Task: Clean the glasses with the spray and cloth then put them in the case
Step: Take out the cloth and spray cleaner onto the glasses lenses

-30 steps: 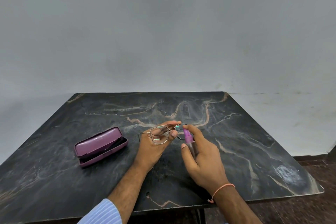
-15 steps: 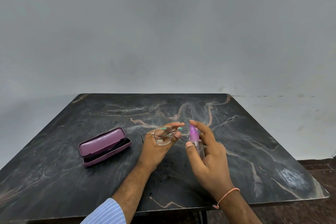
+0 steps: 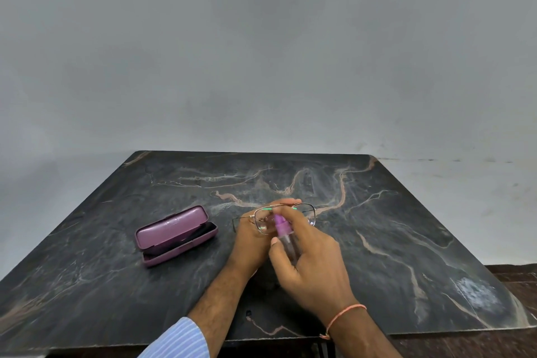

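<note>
My left hand (image 3: 252, 244) holds thin metal-framed glasses (image 3: 309, 213) upright above the middle of the dark marble table (image 3: 377, 227), fingers gripping the top of the frame. My right hand (image 3: 313, 267) grips a small clear spray bottle with a purple nozzle (image 3: 281, 224), index finger on top, the nozzle close to the glasses' left lens. A purple glasses case (image 3: 174, 234) lies half open on the table to the left of my hands, with something dark inside. I cannot make out a cloth.
The table's near edge runs just below my wrists. A grey wall stands behind the table. A whitish smear (image 3: 476, 292) marks the table's right front corner, with brown floor beyond it.
The right hand with the spray bottle has shifted left, from beside the right lens to in front of the left lens. The left hand keeps the glasses in about the same place.
</note>
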`<action>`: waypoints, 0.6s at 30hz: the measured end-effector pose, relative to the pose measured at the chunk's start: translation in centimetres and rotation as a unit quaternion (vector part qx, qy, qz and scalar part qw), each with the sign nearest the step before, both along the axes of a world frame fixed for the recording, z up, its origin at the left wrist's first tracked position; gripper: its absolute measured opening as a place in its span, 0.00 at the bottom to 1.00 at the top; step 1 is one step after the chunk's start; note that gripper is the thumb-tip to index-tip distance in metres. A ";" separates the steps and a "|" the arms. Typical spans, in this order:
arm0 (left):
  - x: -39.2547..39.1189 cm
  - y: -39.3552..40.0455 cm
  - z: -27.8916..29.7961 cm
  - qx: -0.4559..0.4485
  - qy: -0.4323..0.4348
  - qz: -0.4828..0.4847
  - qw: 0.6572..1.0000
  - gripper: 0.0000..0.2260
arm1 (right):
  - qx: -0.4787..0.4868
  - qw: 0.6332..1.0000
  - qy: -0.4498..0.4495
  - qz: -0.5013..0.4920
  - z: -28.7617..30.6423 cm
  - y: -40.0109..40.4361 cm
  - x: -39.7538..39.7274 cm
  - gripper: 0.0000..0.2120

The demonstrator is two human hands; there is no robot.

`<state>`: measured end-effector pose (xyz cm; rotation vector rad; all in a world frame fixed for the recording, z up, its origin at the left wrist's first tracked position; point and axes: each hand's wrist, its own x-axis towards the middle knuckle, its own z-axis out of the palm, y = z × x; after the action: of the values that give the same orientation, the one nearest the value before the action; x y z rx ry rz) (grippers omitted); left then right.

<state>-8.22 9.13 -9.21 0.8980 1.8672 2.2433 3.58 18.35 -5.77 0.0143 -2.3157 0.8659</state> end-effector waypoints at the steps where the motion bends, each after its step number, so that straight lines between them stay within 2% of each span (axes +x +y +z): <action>1: 0.0 0.1 0.0 0.005 0.006 0.004 1.000 0.16 | -0.013 1.000 0.010 -0.001 -0.1 0.2 0.3 0.25; 5: -0.2 0.5 -0.1 0.032 0.027 0.007 0.999 0.13 | -0.056 0.996 0.051 -0.038 -1.1 2.2 1.6 0.26; 9: -0.2 0.4 -0.1 0.021 0.055 0.016 0.998 0.10 | -0.077 0.991 0.023 -0.109 -2.8 6.2 2.1 0.32; 14: 0.0 0.2 0.1 0.005 0.067 0.030 0.997 0.12 | -0.118 0.984 -0.029 -0.131 -4.6 10.1 2.3 0.19; 18: 0.0 -0.1 -0.2 0.007 0.115 0.042 0.992 0.13 | -0.127 0.983 -0.044 -0.124 -4.8 10.4 2.2 0.19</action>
<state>-8.19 8.99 -9.40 1.1460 2.0210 2.2897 5.75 28.75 -10.60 -0.4204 -2.2091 1.0415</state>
